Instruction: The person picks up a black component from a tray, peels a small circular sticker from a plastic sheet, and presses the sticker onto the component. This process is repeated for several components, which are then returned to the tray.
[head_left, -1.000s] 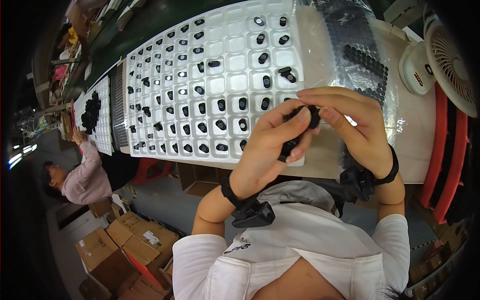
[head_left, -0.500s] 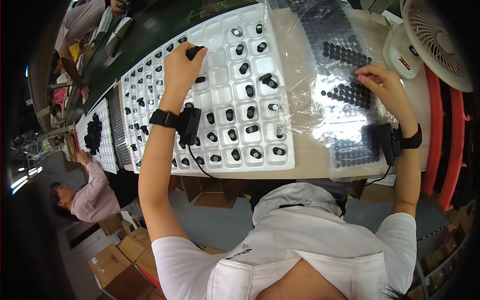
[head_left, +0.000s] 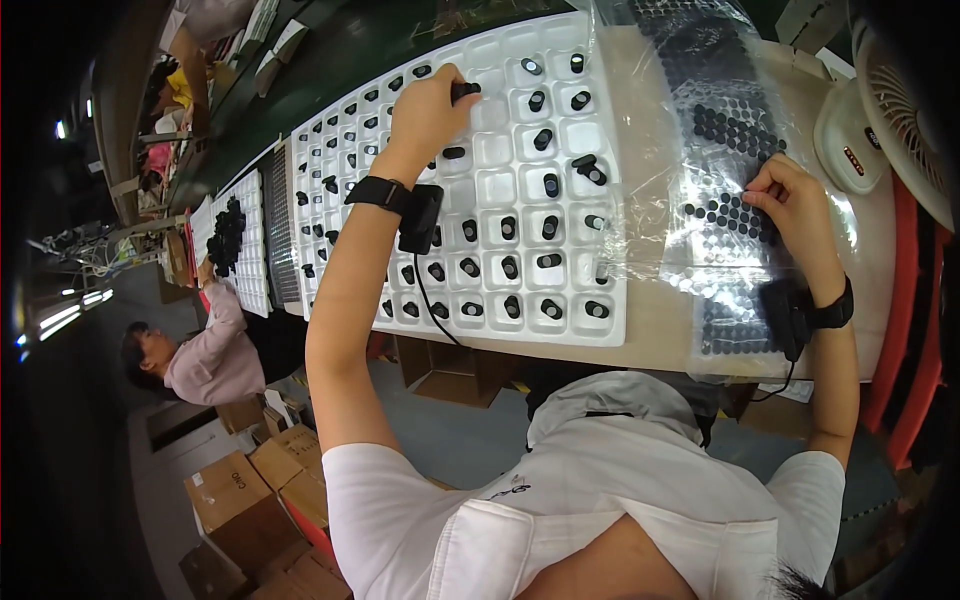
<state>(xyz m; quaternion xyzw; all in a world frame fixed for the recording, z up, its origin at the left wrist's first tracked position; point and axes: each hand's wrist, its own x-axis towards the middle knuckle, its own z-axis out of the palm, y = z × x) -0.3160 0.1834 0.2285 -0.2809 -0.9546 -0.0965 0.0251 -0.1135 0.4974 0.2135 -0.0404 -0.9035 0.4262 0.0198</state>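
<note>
Left hand, upper centre of my frame: clamped on one black part over the white tray, whose compartments hold many similar parts. Right hand, right of frame: fingertips together at black discs; whether one is pinched, I cannot tell. Pale surface underneath. Fan, upper right.

Beige tbl. On it: wht compartmented tray; R of tray, sheets of blk discs w/ clear plastic film; farther R, wht fan.
</note>
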